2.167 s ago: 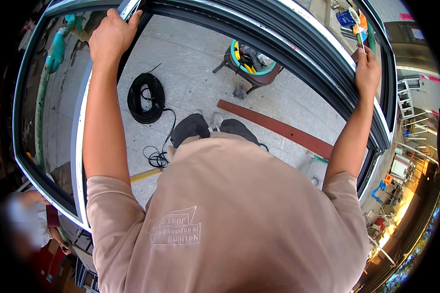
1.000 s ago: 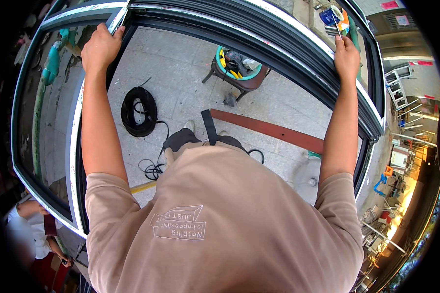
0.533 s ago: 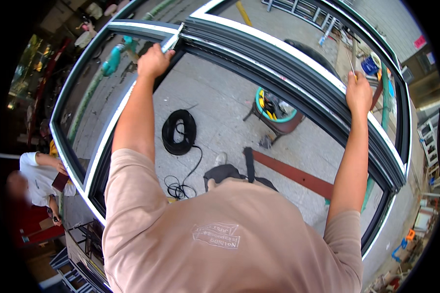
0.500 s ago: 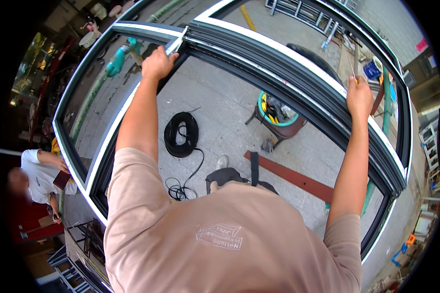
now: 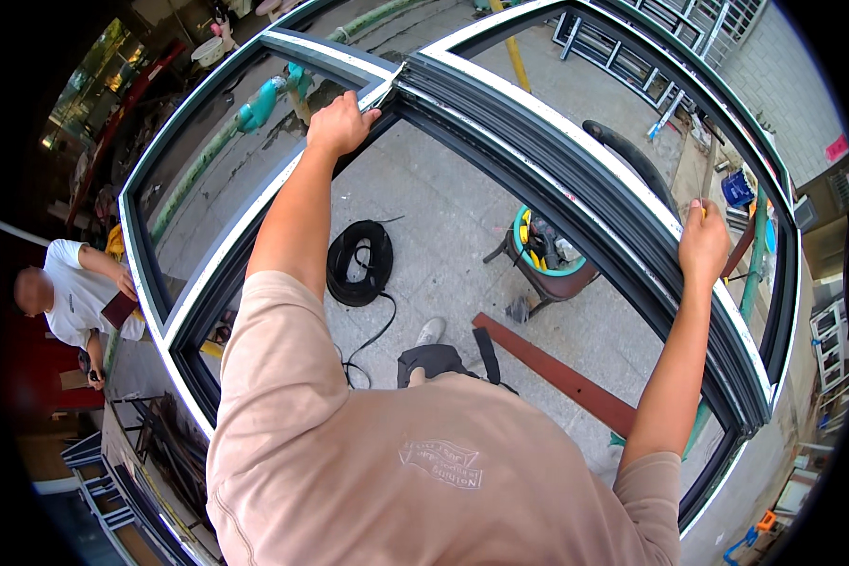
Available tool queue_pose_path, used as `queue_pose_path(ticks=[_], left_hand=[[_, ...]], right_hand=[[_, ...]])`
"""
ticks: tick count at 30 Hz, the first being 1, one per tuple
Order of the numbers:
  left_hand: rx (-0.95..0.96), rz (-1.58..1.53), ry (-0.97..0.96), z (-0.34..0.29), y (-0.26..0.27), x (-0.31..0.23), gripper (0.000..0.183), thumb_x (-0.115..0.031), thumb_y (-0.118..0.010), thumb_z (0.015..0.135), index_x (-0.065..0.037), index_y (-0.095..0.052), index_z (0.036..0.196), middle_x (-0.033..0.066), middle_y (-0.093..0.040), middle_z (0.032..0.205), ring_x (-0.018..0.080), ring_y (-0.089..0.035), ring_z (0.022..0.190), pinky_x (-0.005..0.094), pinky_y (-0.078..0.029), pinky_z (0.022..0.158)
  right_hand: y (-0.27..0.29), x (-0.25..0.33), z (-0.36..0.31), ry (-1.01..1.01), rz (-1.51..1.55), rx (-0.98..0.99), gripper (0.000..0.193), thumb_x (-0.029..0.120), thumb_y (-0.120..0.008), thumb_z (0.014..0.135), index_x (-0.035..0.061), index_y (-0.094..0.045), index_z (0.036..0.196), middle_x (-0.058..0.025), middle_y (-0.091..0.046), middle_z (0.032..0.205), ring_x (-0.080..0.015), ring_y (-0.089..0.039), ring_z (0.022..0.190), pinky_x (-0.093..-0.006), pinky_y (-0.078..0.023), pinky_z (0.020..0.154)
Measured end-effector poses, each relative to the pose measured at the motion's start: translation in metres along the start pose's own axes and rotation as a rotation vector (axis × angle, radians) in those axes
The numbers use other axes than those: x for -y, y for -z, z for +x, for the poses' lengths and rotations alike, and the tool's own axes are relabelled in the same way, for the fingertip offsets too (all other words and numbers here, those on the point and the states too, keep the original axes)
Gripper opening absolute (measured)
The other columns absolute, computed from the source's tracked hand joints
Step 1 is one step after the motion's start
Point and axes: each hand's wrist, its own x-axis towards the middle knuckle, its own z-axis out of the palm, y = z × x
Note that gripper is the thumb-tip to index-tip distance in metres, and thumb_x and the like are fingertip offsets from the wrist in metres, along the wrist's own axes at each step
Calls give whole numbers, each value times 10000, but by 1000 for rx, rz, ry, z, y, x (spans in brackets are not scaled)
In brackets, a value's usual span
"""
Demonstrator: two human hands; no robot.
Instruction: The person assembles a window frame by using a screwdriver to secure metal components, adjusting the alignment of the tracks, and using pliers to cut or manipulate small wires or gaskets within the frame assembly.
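A large window frame of dark and white-edged profiles spans the space before me, with several openings. My left hand is closed round a profile at the upper left, beside the joint where the profiles meet. Over the right part of the thick middle bar, my right hand is closed on what looks like a screwdriver. Its thin shaft points up and away, and a bit of yellow handle shows at the fingers. The fist rests at the bar's white edge; most of the handle is hidden.
Through the frame I see a black coil, a teal basin of tools on a stool, and a red-brown board on the floor. A co-worker stands at the left. Ladders and a blue bucket are beyond.
The whole view has turned slightly, so hands, frame and floor things sit farther right, the right side also lower. Both hands keep their hold in the same places.
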Motion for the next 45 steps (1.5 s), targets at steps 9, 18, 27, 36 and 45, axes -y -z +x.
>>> queue_pose_path(ticks=[9, 18, 27, 36, 45], left_hand=[[-82, -51, 30, 5, 14, -18, 706, -639, -626, 1050, -71, -625, 1469, 289, -701, 1425, 495, -669, 1316, 584, -533, 1076], [-137, 166, -148, 77, -82, 87, 852, -701, -463, 1111, -1, -490, 1596, 270, -606, 1565, 496, -638, 1346, 585, -540, 1080], [-203, 42, -176, 44, -30, 22, 723, -587, -740, 996, 96, -711, 1232, 346, -777, 1140, 532, -759, 1041, 604, -612, 899], [-482, -656, -593, -11, 5, -146, 543, -419, -680, 1081, 45, -667, 1362, 279, -726, 1274, 461, -702, 1207, 544, -567, 1028], [-66, -916, -1413, -133, 74, -385, 216, -64, -656, 1097, 52, -711, 1270, 199, -727, 1284, 368, -688, 1231, 491, -510, 1112]], right_hand=[[12, -6, -6, -34, 91, -22, 398, 374, -583, 1108, 40, -795, 1150, -270, -783, 1006, -482, -759, 967, -567, -584, 864], [23, 19, -10, -176, 176, 37, 290, 322, -681, 1027, 62, -808, 1038, -222, -816, 979, -438, -794, 961, -529, -613, 900], [30, 22, -37, -12, 307, -411, 243, 258, -678, 1056, 42, -740, 1150, -184, -800, 958, -422, -771, 937, -538, -596, 875], [98, -67, -247, -361, 7, -496, 296, 232, -705, 1056, 32, -734, 1272, -184, -795, 996, -394, -771, 912, -482, -611, 847], [171, -150, -398, -932, -289, -693, 284, 248, -696, 1068, 46, -732, 1265, -224, -792, 999, -432, -772, 911, -503, -606, 817]])
